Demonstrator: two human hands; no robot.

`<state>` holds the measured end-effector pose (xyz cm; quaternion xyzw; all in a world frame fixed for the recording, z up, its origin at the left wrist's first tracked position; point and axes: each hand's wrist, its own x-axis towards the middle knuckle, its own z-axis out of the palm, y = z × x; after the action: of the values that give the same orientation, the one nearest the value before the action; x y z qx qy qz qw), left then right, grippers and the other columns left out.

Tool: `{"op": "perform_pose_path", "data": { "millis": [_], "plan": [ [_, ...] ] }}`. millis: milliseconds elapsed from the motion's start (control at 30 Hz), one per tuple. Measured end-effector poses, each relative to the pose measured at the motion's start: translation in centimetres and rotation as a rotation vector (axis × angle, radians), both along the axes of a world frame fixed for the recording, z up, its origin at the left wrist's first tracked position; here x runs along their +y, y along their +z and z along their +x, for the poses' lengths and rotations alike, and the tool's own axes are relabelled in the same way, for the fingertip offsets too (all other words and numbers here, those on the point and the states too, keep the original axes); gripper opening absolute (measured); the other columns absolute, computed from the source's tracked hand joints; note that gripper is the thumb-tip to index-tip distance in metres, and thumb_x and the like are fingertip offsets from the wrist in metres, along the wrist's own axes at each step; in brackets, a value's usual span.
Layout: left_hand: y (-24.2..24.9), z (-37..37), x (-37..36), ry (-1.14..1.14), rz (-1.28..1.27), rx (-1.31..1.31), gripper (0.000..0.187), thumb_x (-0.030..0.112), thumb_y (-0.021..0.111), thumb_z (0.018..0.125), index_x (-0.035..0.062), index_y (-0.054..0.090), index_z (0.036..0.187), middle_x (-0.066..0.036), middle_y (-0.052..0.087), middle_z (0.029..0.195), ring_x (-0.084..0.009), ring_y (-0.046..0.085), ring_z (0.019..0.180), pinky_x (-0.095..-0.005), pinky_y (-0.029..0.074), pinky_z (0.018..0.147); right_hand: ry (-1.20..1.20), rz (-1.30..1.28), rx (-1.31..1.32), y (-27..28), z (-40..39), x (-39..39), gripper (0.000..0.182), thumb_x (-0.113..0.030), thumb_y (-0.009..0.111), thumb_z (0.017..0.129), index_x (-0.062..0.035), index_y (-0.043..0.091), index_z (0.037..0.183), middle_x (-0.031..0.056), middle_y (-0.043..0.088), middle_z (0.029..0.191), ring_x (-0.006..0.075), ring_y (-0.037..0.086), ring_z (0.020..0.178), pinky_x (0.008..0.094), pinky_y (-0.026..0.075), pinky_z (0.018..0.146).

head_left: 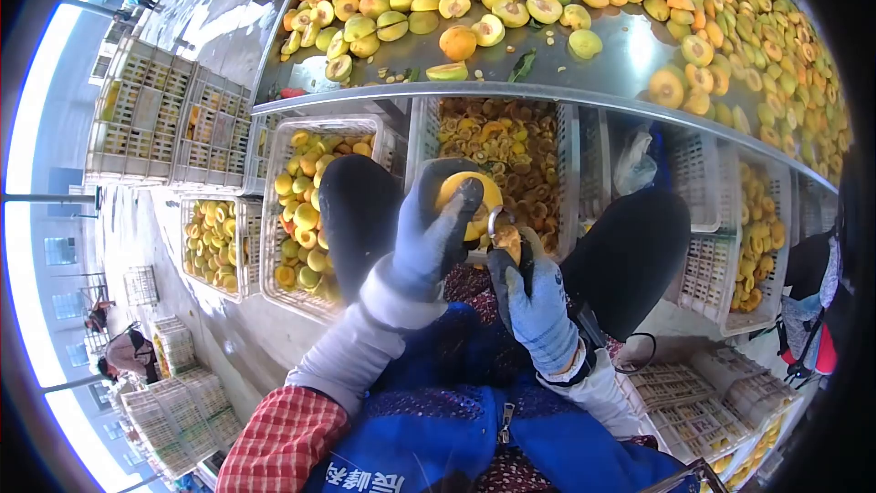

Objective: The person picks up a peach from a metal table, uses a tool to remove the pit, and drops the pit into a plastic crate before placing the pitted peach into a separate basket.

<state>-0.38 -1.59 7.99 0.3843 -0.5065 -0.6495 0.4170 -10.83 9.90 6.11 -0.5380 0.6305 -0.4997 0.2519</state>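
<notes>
My left hand (438, 224), in a pale glove darkened at the fingers, is closed around a yellow peach (473, 190), with the thumb across its face. In my right hand (534, 297), also gloved, is a pitting tool (506, 239) with a curved metal loop and an orange-brown handle. The loop is right at the lower right edge of the peach. Both hands are over my lap, between my knees. Just beyond them is a crate (570, 164) holding cut peach pieces and scraps.
A metal table (630, 46) heaped with halved peaches spans the front. Crates of peaches (306, 210) stand left of my knee, and another crate (730, 265) is at the right. Stacked crates (146, 110) rise at far left. A person (132, 356) bends near crates at lower left.
</notes>
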Motion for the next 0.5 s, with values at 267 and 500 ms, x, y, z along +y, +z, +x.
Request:
{"op": "perform_pose_path", "data": {
  "millis": [267, 500],
  "plan": [
    [-1.9, 0.7, 2.9, 0.105, 0.006, 0.021, 0.026, 0.014, 0.056, 0.090, -0.0014, 0.050, 0.110, -0.005, 0.055, 0.092, -0.0104, 0.052, 0.084, -0.0243, 0.044, 0.073, 0.008, 0.066, 0.156, 0.5, 0.9, 1.2, 0.048, -0.024, 0.050, 0.091, 0.0096, 0.041, 0.124, 0.0274, 0.056, 0.101, 0.0386, 0.058, 0.085, 0.0415, 0.047, 0.076],
    [0.8, -0.2, 4.2, 0.025, -0.085, 0.002, 0.035, 0.029, 0.044, 0.097, -0.0010, 0.053, 0.113, -0.005, 0.057, 0.091, -0.0094, 0.055, 0.081, -0.0232, 0.046, 0.072, -0.002, 0.094, 0.094, 0.8, 1.1, 1.7, 0.048, -0.023, 0.051, 0.090, 0.0108, 0.041, 0.122, 0.0274, 0.057, 0.091, 0.0400, 0.058, 0.078, 0.0433, 0.046, 0.069]
  ]
}}
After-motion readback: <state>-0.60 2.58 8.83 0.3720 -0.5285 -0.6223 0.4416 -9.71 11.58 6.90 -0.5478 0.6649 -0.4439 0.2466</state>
